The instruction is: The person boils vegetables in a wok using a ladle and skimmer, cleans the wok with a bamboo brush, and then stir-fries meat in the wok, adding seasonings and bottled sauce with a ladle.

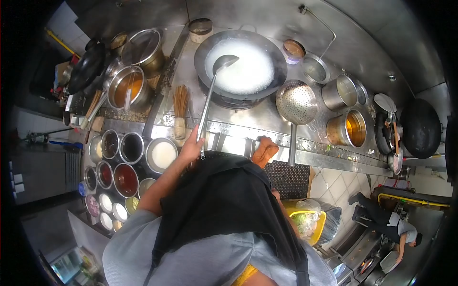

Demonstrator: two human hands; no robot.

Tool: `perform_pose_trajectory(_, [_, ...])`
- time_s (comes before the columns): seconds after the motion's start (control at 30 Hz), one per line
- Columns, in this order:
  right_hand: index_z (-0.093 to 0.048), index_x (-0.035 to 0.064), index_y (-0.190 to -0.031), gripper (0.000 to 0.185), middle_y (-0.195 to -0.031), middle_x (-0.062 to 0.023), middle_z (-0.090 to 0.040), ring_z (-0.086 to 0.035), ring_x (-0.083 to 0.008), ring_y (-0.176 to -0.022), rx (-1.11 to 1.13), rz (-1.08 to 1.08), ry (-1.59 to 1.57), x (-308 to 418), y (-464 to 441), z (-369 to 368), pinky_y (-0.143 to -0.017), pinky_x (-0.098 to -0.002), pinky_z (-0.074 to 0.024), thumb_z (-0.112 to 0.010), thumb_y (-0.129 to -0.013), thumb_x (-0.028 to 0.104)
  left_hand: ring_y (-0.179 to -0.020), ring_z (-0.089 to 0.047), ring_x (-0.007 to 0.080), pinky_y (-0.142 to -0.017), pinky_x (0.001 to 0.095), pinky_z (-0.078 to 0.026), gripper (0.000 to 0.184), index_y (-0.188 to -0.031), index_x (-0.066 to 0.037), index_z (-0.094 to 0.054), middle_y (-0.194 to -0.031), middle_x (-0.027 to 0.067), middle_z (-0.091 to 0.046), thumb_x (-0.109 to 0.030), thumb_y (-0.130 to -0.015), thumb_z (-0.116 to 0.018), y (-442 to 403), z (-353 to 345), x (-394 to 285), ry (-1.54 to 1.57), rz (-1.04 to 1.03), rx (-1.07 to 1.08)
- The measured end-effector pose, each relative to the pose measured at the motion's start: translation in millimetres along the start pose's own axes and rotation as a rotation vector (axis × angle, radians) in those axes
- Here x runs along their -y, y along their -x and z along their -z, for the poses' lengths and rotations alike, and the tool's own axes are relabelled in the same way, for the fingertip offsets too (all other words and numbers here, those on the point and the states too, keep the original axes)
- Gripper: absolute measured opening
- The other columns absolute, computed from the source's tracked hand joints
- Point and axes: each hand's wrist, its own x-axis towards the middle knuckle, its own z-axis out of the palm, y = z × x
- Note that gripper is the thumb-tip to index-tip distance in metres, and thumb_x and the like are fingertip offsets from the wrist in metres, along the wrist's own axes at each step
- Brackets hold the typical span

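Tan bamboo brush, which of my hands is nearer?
Left. Your left hand, gripping the long metal ladle, is close to the brush; your right hand, mostly hidden, is farther, beside the black apron.

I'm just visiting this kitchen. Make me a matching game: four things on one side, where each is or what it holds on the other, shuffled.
Things:
1. wok
2. ladle
3. straw-coloured brush
4. perforated skimmer

Places and states:
A. handle in the person's left hand
B. beside the wok, on its right
C. holding white liquid
D. beside the wok, on its left

Pairs: 1-C, 2-A, 3-D, 4-B
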Motion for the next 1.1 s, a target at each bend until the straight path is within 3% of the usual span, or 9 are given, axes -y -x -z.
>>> perform_pose_trajectory(0.17, [-0.071,-0.0022,-0.111,0.032,-0.093,-0.0103,-0.073,-0.067,-0.0212,-0.088,-0.007,-0.031,0.005,8,5,2,-0.083,-0.0342,-0.0502,-0.061,-0.091,0.022,-0.047,-0.050,0.0142,-0.044,0.0325,-0.046,0.071,-0.161,-0.021,-0.019,-0.072,0.0092,-0.060,-0.015,-0.101,-0.056,1,0,-3,0.023,0.005,0.001])
perform_pose_trajectory(0.27, [-0.070,-0.0024,-0.112,0.033,-0.095,-0.0108,-0.073,-0.067,-0.0215,-0.088,0.008,-0.008,-0.020,2,0,1,-0.082,-0.0344,-0.0505,-0.061,-0.092,0.022,-0.058,-0.059,0.0185,-0.053,0.0350,-0.052,0.069,-0.160,-0.020,-0.023,-0.087,0.0151,-0.067,-0.014,-0.100,-0.056,7,4,-17,-0.017,0.089,0.019])
perform_pose_trajectory(0.37, [-0.068,-0.0018,-0.117,0.035,-0.098,-0.0113,-0.073,-0.068,-0.0223,-0.086,0.029,0.028,-0.042,-24,-18,0,-0.080,-0.0342,-0.0516,-0.060,-0.092,0.023,-0.087,-0.066,0.0285,-0.077,0.0375,-0.054,0.065,-0.158,-0.018,-0.030,-0.114,0.0209,-0.066,-0.014,-0.099,-0.058,-22,13,40,-0.277,-0.244,-0.126])
perform_pose_trajectory(0.47, [-0.067,0.0006,-0.121,0.037,-0.100,-0.0111,-0.073,-0.068,-0.0217,-0.081,0.034,0.002,0.055,-14,-11,11,-0.074,-0.0333,-0.0536,-0.058,-0.094,0.024,-0.120,-0.062,0.0354,-0.100,0.0377,-0.049,0.064,-0.156,-0.016,-0.035,-0.139,0.0233,-0.058,-0.015,-0.097,-0.060,-8,52,12,-0.423,-0.406,-0.135])
perform_pose_trajectory(0.57, [-0.067,0.0037,-0.120,0.034,-0.095,-0.0098,-0.073,-0.067,-0.0197,-0.075,0.064,0.046,-0.056,-22,-12,13,-0.066,-0.0327,-0.0543,-0.056,-0.096,0.025,-0.129,-0.057,0.0348,-0.105,0.0369,-0.045,0.065,-0.155,-0.016,-0.037,-0.140,0.0226,-0.057,-0.013,-0.094,-0.062,31,108,-73,-0.532,-0.128,0.066])
perform_pose_trajectory(0.7, [-0.067,0.0058,-0.116,0.029,-0.086,-0.0077,-0.070,-0.063,-0.0162,-0.067,0.097,0.083,-0.186,-52,-22,11,-0.055,-0.0317,-0.0509,-0.055,-0.097,0.023,-0.123,-0.061,0.0345,-0.103,0.0378,-0.047,0.063,-0.149,-0.019,-0.047,-0.137,0.0199,-0.059,-0.010,-0.090,-0.064,15,152,-94,-0.679,-0.194,0.071])
perform_pose_trajectory(0.87, [-0.068,0.0047,-0.114,0.027,-0.085,-0.0073,-0.069,-0.061,-0.0152,-0.065,0.043,0.006,-0.223,-32,-2,15,-0.053,-0.0307,-0.0493,-0.055,-0.096,0.021,-0.122,-0.058,0.0404,-0.103,0.0429,-0.046,0.060,-0.150,-0.019,-0.046,-0.133,0.0248,-0.060,-0.018,-0.092,-0.062,-38,123,-118,-0.720,-0.100,-0.033])
perform_pose_trajectory(1.07, [-0.068,0.0030,-0.110,0.026,-0.086,-0.0075,-0.069,-0.061,-0.0150,-0.065,-0.012,-0.075,-0.180,-1,27,22,-0.054,-0.0299,-0.0496,-0.055,-0.096,0.019,-0.117,-0.063,0.0376,-0.100,0.0381,-0.047,0.058,-0.149,-0.009,-0.046,-0.127,0.0264,-0.064,-0.015,-0.093,-0.062,-101,58,-81,-0.278,-0.357,-0.221])
perform_pose_trajectory(1.1, [-0.069,0.0027,-0.110,0.026,-0.086,-0.0075,-0.069,-0.061,-0.0149,-0.066,-0.018,-0.064,-0.173,2,31,23,-0.054,-0.0298,-0.0496,-0.055,-0.096,0.019,-0.104,-0.066,0.0335,-0.091,0.0372,-0.050,0.058,-0.149,-0.008,-0.045,-0.124,0.0246,-0.066,-0.015,-0.094,-0.062,-104,53,-84,-0.305,-0.333,-0.244])
